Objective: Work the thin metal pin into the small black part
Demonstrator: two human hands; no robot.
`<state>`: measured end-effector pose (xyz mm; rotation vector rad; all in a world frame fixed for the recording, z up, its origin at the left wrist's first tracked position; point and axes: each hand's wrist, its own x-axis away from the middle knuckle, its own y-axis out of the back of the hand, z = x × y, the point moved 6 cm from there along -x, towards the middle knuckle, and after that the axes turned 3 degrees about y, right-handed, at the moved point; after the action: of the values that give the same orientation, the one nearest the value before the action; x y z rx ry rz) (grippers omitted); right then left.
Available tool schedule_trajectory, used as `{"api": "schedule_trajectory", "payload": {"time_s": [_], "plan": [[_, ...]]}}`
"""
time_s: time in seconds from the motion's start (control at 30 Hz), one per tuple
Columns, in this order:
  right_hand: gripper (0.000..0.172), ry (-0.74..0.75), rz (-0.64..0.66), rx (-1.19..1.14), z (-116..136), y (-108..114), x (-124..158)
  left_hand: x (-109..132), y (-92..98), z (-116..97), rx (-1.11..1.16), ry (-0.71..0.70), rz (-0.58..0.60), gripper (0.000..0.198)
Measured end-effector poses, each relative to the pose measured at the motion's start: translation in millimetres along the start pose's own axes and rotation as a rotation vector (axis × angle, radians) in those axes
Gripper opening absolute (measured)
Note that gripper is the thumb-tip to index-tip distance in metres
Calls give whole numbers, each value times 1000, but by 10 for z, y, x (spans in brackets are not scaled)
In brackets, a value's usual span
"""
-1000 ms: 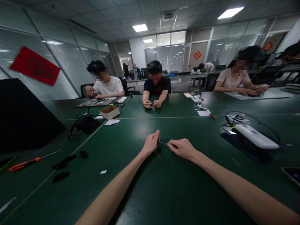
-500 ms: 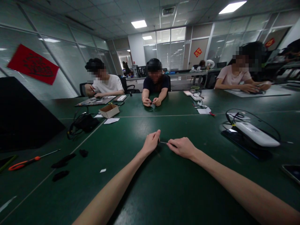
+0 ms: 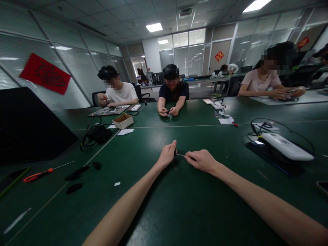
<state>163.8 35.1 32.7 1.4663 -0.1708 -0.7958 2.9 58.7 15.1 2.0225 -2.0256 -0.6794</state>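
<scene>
Left hand (image 3: 167, 154) clamped on small dark part (image 3: 175, 152), right hand (image 3: 202, 161) clamped on thin metal pin (image 3: 180, 155), pin tip touching part, above counter (image 3: 164, 205).

Thin metal shaft (image 3: 182, 155) is poking left from R hand (image 3: 201, 161), tip reaching small dark item (image 3: 175, 152); item's sitting pinched in L hand (image 3: 167, 155).

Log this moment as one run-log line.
left hand: holds small dark object | right hand: holds thin metal rod | above green table
</scene>
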Motion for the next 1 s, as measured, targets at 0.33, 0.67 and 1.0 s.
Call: {"api": "schedule_trajectory", "payload": {"time_s": [0.33, 0.67, 1.0], "plan": [[36, -4, 15, -34, -21, -8, -5, -7, -4, 8, -25, -21, -31, 61], [34, -72, -24, -54, -42, -1, -3, -17, 15, -9, -78, -34, -100, 57], [41, -352, -211, -241, -511, 96, 52, 26, -19, -25, 39, 30, 27, 56]]}}
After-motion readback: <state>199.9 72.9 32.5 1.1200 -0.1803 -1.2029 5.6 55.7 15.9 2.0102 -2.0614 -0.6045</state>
